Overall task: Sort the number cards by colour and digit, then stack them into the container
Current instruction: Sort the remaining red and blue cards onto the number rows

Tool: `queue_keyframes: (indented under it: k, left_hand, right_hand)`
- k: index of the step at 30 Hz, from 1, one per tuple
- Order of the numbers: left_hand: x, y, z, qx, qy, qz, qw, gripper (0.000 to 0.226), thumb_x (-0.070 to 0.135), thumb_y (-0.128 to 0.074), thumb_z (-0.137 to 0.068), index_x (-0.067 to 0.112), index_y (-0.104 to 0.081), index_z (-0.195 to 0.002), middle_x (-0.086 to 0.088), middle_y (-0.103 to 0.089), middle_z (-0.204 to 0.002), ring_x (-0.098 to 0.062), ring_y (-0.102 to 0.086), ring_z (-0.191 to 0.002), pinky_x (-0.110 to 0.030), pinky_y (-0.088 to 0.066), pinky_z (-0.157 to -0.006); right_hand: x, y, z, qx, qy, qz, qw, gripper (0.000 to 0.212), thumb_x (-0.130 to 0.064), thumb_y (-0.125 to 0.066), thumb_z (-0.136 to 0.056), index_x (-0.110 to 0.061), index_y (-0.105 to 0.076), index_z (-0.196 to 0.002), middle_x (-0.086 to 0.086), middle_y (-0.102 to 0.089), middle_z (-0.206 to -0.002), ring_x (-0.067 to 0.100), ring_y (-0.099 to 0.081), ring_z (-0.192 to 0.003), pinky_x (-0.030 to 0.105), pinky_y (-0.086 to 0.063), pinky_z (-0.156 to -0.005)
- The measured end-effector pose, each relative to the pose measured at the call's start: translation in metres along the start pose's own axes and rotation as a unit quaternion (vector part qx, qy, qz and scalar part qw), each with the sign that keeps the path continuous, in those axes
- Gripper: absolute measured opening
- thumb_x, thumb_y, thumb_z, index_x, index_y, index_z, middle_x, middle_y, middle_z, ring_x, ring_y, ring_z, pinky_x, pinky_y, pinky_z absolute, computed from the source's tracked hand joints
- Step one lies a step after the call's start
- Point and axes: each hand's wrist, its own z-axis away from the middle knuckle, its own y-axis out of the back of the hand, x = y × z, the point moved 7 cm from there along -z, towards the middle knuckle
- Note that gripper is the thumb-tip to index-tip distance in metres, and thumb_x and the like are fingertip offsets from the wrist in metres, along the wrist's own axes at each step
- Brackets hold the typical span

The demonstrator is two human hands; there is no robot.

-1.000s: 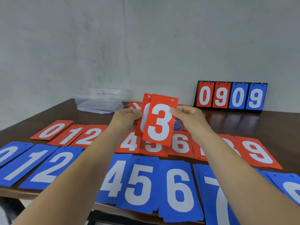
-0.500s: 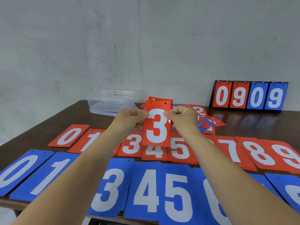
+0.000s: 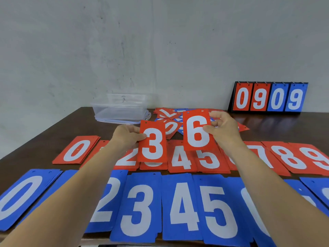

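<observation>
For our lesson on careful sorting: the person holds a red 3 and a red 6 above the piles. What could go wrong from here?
1. The red 6 card in the right hand hangs over the red 5 pile, while the red 6 pile is mostly hidden behind that forearm; it might land wrongly.
2. Both forearms reach over the blue piles near the front edge of the table; pulling back could sweep cards off.

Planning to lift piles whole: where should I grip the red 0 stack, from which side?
Pinch the red 0 stack at its left edge, coming from the left: it lies flat, with bare table there and another pile crowding its right.
</observation>
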Motion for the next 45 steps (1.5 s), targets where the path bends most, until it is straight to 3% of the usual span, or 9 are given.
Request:
queue_keyframes:
  k: [2, 5, 10, 14, 19, 24, 28, 38, 45]
  left_hand:
    - [-0.008, 0.003, -0.004, 0.009, 0.008, -0.036, 0.999, 0.014, 0.007, -0.071, -0.086, 0.004, -0.069, -0.099, -0.012, -0.072, -0.1, -0.023, -0.071, -0.085, -0.032, -0.059, -0.07]
    - [-0.019, 0.004, -0.011, 0.022, 0.015, -0.083, 0.996, 0.014, 0.011, -0.073, -0.084, 0.007, -0.07, -0.098, -0.011, -0.073, -0.101, -0.024, -0.071, -0.089, -0.04, -0.058, -0.083]
    - [-0.022, -0.005, -0.013, 0.049, -0.011, -0.172, 0.984, 0.013, 0.014, -0.075, -0.083, 0.012, -0.069, -0.094, -0.007, -0.071, -0.1, -0.021, -0.067, -0.086, -0.035, -0.057, -0.082]
    - [-0.017, -0.013, -0.009, 0.079, -0.047, -0.32, 0.943, 0.033, 0.021, -0.074, -0.084, 0.007, -0.067, -0.113, -0.009, -0.068, -0.112, -0.023, -0.063, -0.099, -0.03, -0.048, -0.077]
    - [-0.016, -0.02, -0.007, 0.088, -0.043, -0.415, 0.904, 0.032, 0.026, -0.072, -0.085, 0.008, -0.064, -0.111, -0.007, -0.065, -0.1, -0.02, -0.056, -0.081, -0.03, -0.048, -0.066]
    - [-0.014, -0.024, -0.007, 0.094, -0.052, -0.434, 0.895, 0.023, 0.019, -0.071, -0.085, 0.007, -0.065, -0.104, -0.004, -0.059, -0.086, -0.02, -0.057, -0.076, -0.029, -0.045, -0.061]
    - [-0.013, -0.031, -0.005, 0.094, -0.062, -0.431, 0.895, 0.03, 0.021, -0.071, -0.085, 0.008, -0.063, -0.112, -0.008, -0.066, -0.102, -0.02, -0.058, -0.083, -0.029, -0.048, -0.066]
    - [0.004, -0.08, 0.001, 0.079, -0.098, -0.375, 0.918, 0.048, 0.024, -0.069, -0.087, 0.013, -0.056, -0.131, -0.007, -0.064, -0.12, -0.022, -0.063, -0.1, -0.034, -0.054, -0.083]
    - [0.007, -0.119, 0.004, 0.025, -0.129, -0.326, 0.936, 0.062, 0.024, -0.071, -0.087, 0.015, -0.044, -0.142, -0.007, -0.056, -0.136, -0.022, -0.057, -0.119, -0.033, -0.049, -0.093]
  right_hand:
    - [0.009, 0.017, 0.0, 0.012, -0.02, 0.007, 1.0, 0.049, -0.01, -0.069, -0.087, -0.018, -0.049, -0.131, 0.003, -0.062, -0.11, 0.021, -0.063, -0.098, 0.024, -0.053, -0.063]
    - [0.021, 0.04, 0.001, 0.032, -0.043, 0.033, 0.998, 0.051, -0.011, -0.068, -0.088, -0.018, -0.047, -0.134, 0.006, -0.059, -0.119, 0.02, -0.059, -0.1, 0.019, -0.047, -0.057]
    - [0.04, 0.058, 0.003, 0.03, -0.075, 0.058, 0.995, 0.053, -0.015, -0.07, -0.087, -0.018, -0.047, -0.134, 0.009, -0.062, -0.123, 0.023, -0.063, -0.097, 0.022, -0.049, -0.055]
    - [0.05, 0.066, 0.003, 0.032, -0.086, 0.06, 0.994, 0.052, -0.015, -0.07, -0.087, -0.018, -0.048, -0.134, 0.01, -0.061, -0.125, 0.028, -0.064, -0.107, 0.025, -0.051, -0.061]
    - [0.055, 0.078, 0.0, 0.042, -0.078, 0.074, 0.993, 0.05, -0.018, -0.071, -0.086, -0.018, -0.05, -0.131, 0.008, -0.062, -0.123, 0.026, -0.064, -0.106, 0.025, -0.051, -0.063]
    - [0.061, 0.082, -0.004, 0.04, -0.087, 0.08, 0.992, 0.05, -0.019, -0.071, -0.086, -0.018, -0.05, -0.131, 0.008, -0.062, -0.123, 0.027, -0.064, -0.107, 0.032, -0.055, -0.072]
    - [0.064, 0.089, -0.007, 0.042, -0.089, 0.085, 0.992, 0.05, -0.018, -0.07, -0.087, -0.016, -0.05, -0.132, 0.008, -0.062, -0.124, 0.027, -0.063, -0.108, 0.027, -0.051, -0.067]
    - [0.093, 0.12, -0.017, 0.034, -0.141, 0.101, 0.984, 0.052, -0.01, -0.073, -0.084, -0.013, -0.05, -0.131, 0.012, -0.062, -0.123, 0.029, -0.062, -0.109, 0.04, -0.054, -0.086]
    - [0.104, 0.099, -0.023, -0.021, -0.087, 0.27, 0.959, 0.051, -0.026, -0.076, -0.081, -0.02, -0.049, -0.124, 0.003, -0.061, -0.119, 0.018, -0.06, -0.101, 0.024, -0.047, -0.068]
